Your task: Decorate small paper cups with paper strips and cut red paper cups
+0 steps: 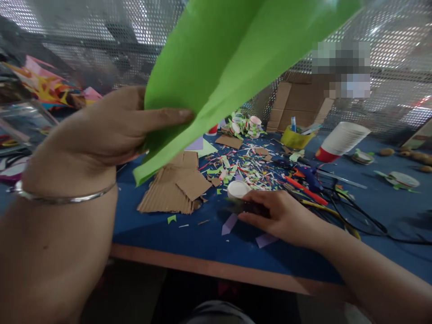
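Note:
My left hand (111, 126) is raised close to the camera and pinches a large sheet of green paper (222, 58) between thumb and fingers; the sheet rises up and to the right. A metal bangle circles that wrist. My right hand (276, 213) rests low on the blue table (189, 238), fingers curled over a dark object (248, 208) that I cannot make out clearly. A small white round piece (238, 189) lies just beyond its fingertips.
Corrugated cardboard pieces (177, 186) lie left of centre. Several coloured paper scraps (243, 168) litter the middle. A red and blue tool with black cables (310, 184) lies to the right. Stacked white cups (340, 141) rest on their side further back. A metal mesh wall stands behind.

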`<action>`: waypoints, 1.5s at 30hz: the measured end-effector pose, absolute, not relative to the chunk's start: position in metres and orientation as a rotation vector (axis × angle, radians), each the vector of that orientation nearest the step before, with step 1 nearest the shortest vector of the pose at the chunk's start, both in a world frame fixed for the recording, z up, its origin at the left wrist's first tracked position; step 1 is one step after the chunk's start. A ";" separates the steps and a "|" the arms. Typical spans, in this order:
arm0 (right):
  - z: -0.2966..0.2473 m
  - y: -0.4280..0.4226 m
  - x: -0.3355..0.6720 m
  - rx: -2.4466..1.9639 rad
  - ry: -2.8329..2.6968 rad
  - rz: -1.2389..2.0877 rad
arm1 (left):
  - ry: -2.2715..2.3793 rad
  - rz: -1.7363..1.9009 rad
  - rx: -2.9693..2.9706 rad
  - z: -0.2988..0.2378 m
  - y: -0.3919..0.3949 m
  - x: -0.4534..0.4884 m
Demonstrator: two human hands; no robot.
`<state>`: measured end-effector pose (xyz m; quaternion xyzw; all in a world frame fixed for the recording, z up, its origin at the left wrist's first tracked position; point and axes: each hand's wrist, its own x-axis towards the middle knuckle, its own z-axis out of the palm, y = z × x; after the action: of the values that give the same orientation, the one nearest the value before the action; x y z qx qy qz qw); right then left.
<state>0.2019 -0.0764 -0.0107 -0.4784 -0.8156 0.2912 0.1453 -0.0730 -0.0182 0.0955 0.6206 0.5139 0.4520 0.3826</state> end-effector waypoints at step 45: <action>-0.040 -0.208 0.285 -1.539 -2.167 0.334 | 0.709 0.020 2.366 0.008 -0.095 0.000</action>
<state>0.2854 -0.2082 -0.0404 -0.5591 -0.7874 0.1212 0.2294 -0.0004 -0.0946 0.0078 0.9044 0.2711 0.0075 0.3295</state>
